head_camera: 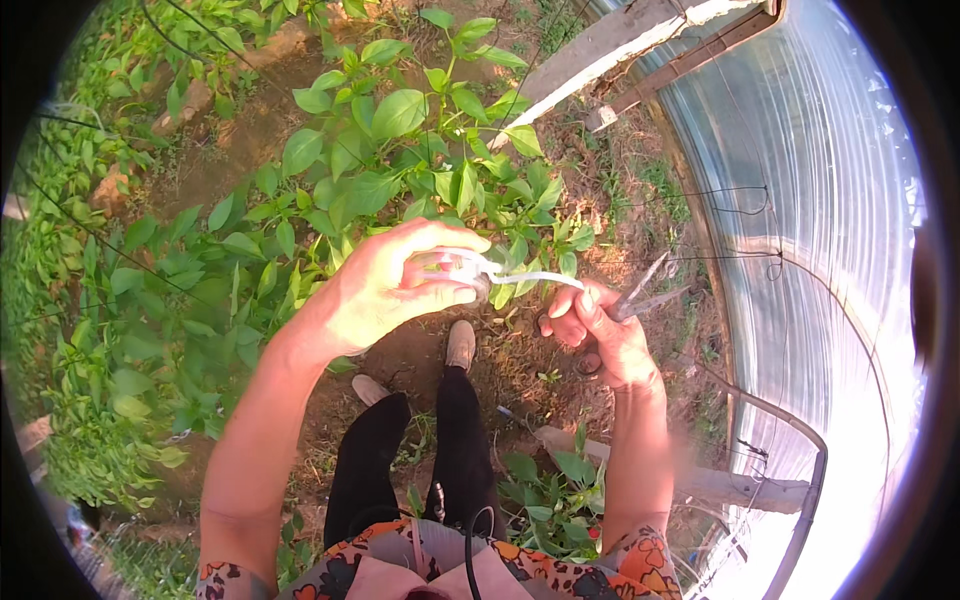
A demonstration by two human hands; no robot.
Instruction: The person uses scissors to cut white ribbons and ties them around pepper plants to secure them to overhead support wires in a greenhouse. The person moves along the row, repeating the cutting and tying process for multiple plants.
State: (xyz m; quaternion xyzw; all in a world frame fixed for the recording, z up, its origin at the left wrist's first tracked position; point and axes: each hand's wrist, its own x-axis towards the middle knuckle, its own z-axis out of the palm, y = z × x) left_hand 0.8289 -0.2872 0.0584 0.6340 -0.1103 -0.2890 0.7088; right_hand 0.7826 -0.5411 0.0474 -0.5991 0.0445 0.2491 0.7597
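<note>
My left hand (397,281) is curled around a bundle of white plastic twine (457,266), its thumb and fingers on either side. From the bundle a white strand (536,277) runs across to my right hand (600,322), which pinches its end between thumb and finger. A pair of metal scissors (645,292) also rests in my right hand, blades apart and pointing to the upper right, handles partly hidden by the palm. Leafy pepper plants (405,112) with a few small white flowers stand just beyond both hands.
Clear plastic sheeting (795,187) curves down the right side. A concrete post (600,56) slants at the top right, another beam (742,487) lies lower right. Thin wires cross the upper left above dense plants (150,322). More plants (555,487) grow near my legs.
</note>
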